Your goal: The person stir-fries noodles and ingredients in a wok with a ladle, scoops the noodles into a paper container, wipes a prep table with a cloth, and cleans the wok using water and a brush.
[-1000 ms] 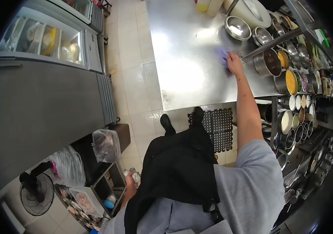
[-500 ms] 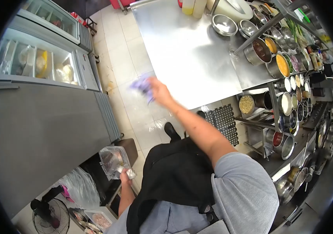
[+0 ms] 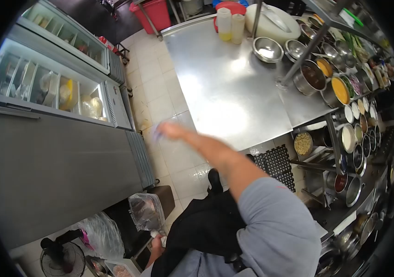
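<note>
My right hand is stretched out over the floor, left of the steel table, and blurred by motion. It is closed on a purple crumpled cloth, mostly hidden behind the fingers. Low down on the left, my left hand is closed around a white crumpled thing whose kind I cannot make out. Just above that hand lies a clear plastic bag with something pinkish-brown in it. I cannot tell whether the bag and the white thing are joined.
The steel table carries squeeze bottles and metal bowls. Pots of sauce line the right side. A lit glass-topped chest and a grey cabinet stand left. A fan sits at lower left; a perforated black mat lies below the table.
My right hand has swung left and down with the purple cloth, which is now more hidden. My left hand still grips the white thing. The camera view has shifted, showing more beyond the table.
</note>
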Tool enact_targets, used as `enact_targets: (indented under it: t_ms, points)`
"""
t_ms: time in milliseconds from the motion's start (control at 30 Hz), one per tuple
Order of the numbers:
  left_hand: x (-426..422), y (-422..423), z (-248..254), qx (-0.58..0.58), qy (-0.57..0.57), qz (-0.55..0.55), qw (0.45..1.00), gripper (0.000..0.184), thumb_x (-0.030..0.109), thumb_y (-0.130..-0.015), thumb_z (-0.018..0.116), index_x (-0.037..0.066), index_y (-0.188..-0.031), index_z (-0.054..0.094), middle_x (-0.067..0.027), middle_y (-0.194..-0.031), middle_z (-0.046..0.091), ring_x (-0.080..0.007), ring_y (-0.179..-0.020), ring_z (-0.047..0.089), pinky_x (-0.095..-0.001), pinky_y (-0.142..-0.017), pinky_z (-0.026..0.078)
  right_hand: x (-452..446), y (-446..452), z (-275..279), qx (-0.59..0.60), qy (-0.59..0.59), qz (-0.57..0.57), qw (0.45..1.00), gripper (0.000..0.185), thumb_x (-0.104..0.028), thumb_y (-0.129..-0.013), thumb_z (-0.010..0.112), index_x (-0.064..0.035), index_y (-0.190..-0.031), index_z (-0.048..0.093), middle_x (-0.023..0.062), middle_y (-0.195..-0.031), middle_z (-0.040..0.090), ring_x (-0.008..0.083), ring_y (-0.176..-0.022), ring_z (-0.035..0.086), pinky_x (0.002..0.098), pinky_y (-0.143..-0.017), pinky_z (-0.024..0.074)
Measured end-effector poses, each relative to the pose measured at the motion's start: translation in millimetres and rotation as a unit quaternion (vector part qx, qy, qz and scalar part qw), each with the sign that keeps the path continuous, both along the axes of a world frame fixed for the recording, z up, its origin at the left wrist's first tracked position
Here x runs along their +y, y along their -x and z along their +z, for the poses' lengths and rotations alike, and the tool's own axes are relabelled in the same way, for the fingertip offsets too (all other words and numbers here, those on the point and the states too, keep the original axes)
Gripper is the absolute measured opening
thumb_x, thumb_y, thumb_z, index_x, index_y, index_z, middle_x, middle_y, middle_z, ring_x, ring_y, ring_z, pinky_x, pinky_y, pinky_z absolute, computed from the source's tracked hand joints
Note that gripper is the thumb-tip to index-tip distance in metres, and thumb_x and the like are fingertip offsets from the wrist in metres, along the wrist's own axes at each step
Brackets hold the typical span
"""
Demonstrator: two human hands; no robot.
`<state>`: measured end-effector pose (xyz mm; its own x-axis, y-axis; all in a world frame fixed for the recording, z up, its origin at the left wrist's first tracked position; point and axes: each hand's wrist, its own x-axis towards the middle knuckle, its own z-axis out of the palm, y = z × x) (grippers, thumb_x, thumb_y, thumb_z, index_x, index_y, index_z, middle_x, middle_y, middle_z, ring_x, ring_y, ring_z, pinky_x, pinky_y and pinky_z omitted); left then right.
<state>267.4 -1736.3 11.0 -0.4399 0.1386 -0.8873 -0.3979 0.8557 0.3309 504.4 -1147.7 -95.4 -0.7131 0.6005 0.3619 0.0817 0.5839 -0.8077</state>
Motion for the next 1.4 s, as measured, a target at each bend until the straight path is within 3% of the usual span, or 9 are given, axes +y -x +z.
enact_targets:
  t_ms: [67, 267, 367, 467, 600, 700, 900, 1133, 1400]
  points:
    - [4, 13, -9, 0.037, -0.033, -0.068, 0.996, 0.017, 0.011, -0.078, 0.058, -0.002, -0.089, 0.061, -0.0107, -0.076, 0.062, -0.0307, -0.066, 0.066, -0.0442, -0.061, 0.055, -101, 71, 50, 0.064, 0.205, 0.016, 0.977, 0.028, -0.014, -0.089, 0.055, 0.0001, -0.109, 0.067, 0.0125, -0.095, 0.071, 0.0245, -0.081, 0.070, 0.0367, -0.071, 0.0559]
    - [109, -12, -4, 0.042, -0.155, -0.168, 0.973, 0.026, 0.007, -0.077, 0.060, -0.004, -0.100, 0.061, -0.0108, -0.087, 0.064, -0.0265, -0.075, 0.066, -0.0411, -0.065, 0.054, -94, 13, 171, 0.067, 0.133, -0.231, 0.961, 0.041, 0.001, -0.079, 0.050, -0.0052, -0.116, 0.067, 0.0186, -0.117, 0.066, 0.0363, -0.108, 0.062, 0.0387, -0.096, 0.0486]
    - [165, -36, -20, -0.071, -0.288, -0.152, 0.943, 0.028, 0.003, -0.077, 0.061, -0.003, -0.105, 0.061, -0.0091, -0.090, 0.064, -0.0238, -0.079, 0.066, -0.0382, -0.068, 0.055, -14, -118, 223, 0.159, 0.205, -0.322, 0.910, 0.046, -0.018, -0.092, 0.053, 0.0017, -0.133, 0.053, 0.0220, -0.138, 0.054, 0.0320, -0.128, 0.053, 0.0361, -0.107, 0.0409]
    - [230, -96, 3, -0.146, -0.328, -0.222, 0.906, 0.030, 0.000, -0.078, 0.061, -0.001, -0.108, 0.060, -0.0079, -0.096, 0.065, -0.0222, -0.082, 0.066, -0.0365, -0.070, 0.055, 30, -197, 229, -0.210, 0.053, -0.650, 0.728, 0.063, -0.043, -0.096, 0.052, 0.0055, -0.136, 0.048, 0.0263, -0.138, 0.051, 0.0361, -0.131, 0.049, 0.0382, -0.111, 0.0360]
    - [306, -225, 80, -0.212, -0.434, -0.292, 0.826, 0.029, 0.005, -0.085, 0.067, 0.002, -0.113, 0.059, -0.0045, -0.099, 0.063, -0.0177, -0.087, 0.063, -0.0335, -0.073, 0.054, -55, -282, 281, -0.232, 0.045, -0.369, 0.899, 0.075, -0.058, -0.093, 0.050, 0.0055, -0.133, 0.052, 0.0286, -0.133, 0.055, 0.0414, -0.125, 0.052, 0.0402, -0.107, 0.0394]
    - [339, -315, 120, -0.215, -0.481, -0.387, 0.756, 0.048, 0.011, -0.086, 0.070, 0.002, -0.128, 0.049, -0.0047, -0.105, 0.061, -0.0172, -0.091, 0.062, -0.0316, -0.078, 0.053, -178, -296, 336, -0.295, 0.128, -0.288, 0.902, 0.050, -0.052, -0.089, 0.062, -0.0048, -0.102, 0.073, 0.0176, -0.085, 0.071, 0.0344, -0.084, 0.070, 0.0384, -0.079, 0.0542]
    - [338, -463, 160, -0.156, -0.516, -0.636, 0.552, 0.071, 0.011, -0.084, 0.071, 0.001, -0.143, 0.034, -0.0115, -0.130, 0.055, -0.0173, -0.114, 0.056, -0.0295, -0.093, 0.048, -331, -380, 321, -0.022, 0.042, -0.526, 0.849, 0.047, -0.031, -0.085, 0.074, 0.0011, -0.117, 0.061, 0.0149, -0.100, 0.070, 0.0225, -0.088, 0.069, 0.0329, -0.080, 0.0537]
    - [255, -646, 150, -0.513, -0.304, -0.560, 0.575, 0.037, 0.019, -0.090, 0.073, -0.001, -0.119, 0.062, -0.0060, -0.110, 0.068, -0.0146, -0.102, 0.064, -0.0291, -0.090, 0.049, -481, -525, 319, 0.128, 0.131, -0.651, 0.737, 0.032, -0.010, -0.087, 0.072, 0.0004, -0.114, 0.059, 0.0075, -0.103, 0.068, 0.0163, -0.092, 0.065, 0.0311, -0.082, 0.0527]
    - [155, -804, 137, -0.462, -0.288, -0.680, 0.490, 0.039, 0.023, -0.089, 0.071, -0.001, -0.119, 0.063, -0.0117, -0.110, 0.070, -0.0238, -0.099, 0.068, -0.0357, -0.088, 0.052, -620, -639, 266, 0.538, 0.301, -0.594, 0.516, 0.036, -0.004, -0.091, 0.065, 0.0007, -0.123, 0.052, 0.0123, -0.118, 0.062, 0.0235, -0.107, 0.062, 0.0372, -0.093, 0.0510]
